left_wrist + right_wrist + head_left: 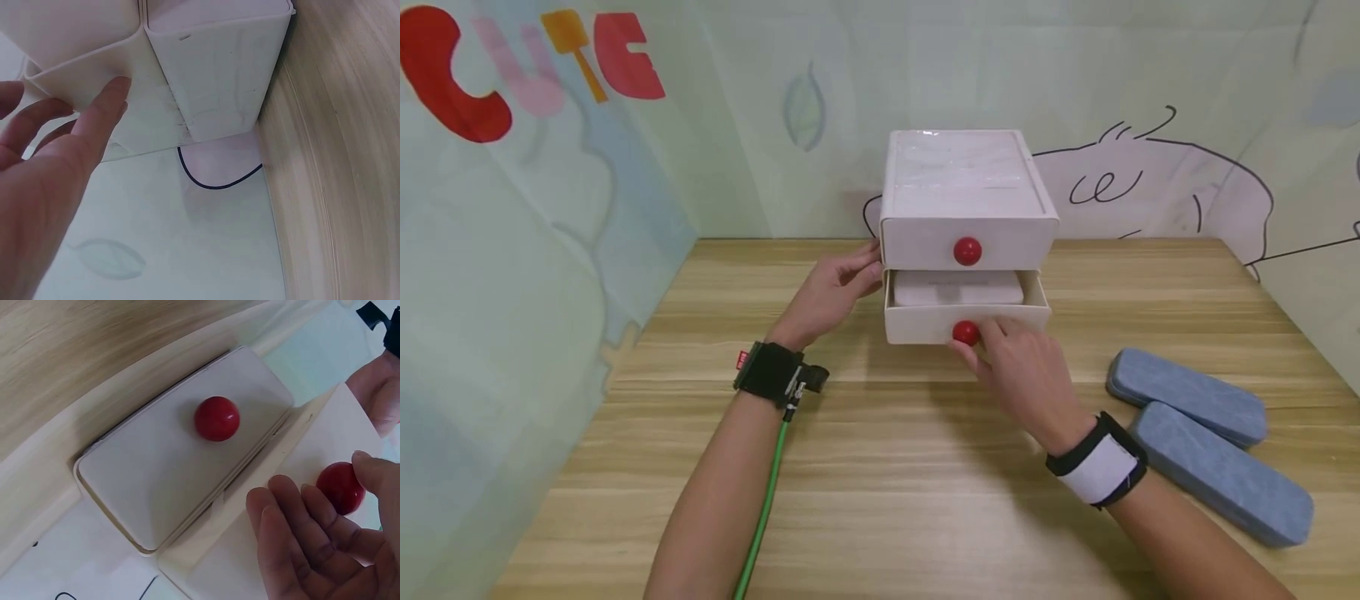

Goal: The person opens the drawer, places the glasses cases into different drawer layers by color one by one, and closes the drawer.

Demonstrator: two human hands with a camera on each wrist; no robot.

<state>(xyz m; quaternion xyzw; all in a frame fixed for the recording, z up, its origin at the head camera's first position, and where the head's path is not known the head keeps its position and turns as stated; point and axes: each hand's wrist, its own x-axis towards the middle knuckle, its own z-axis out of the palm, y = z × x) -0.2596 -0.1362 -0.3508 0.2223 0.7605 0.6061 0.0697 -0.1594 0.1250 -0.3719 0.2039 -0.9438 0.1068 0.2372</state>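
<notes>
"So, what are we busy with, from way over here?"

"The low drawer (917,325). It sits partly open under the top drawer (917,243), with a white box (958,287) inside. My right hand (1022,375) pinches its red knob (966,332)."

"How do I do this bit well?"

"I'd slide it slow and straight, so it doesn't stick. A snug pinch should do, and my left hand (831,296) can stop the whole thing from skidding on the table (850,500)."

"And how are the hands?"

"Apart, one on each job. On the right, my thumb is at the knob's left and my fingers at its right, with the arm slanting in from the right. My left hand grips nothing. Its loose fingers touch the side of the drawers, and that arm reaches forward from the left."
</notes>
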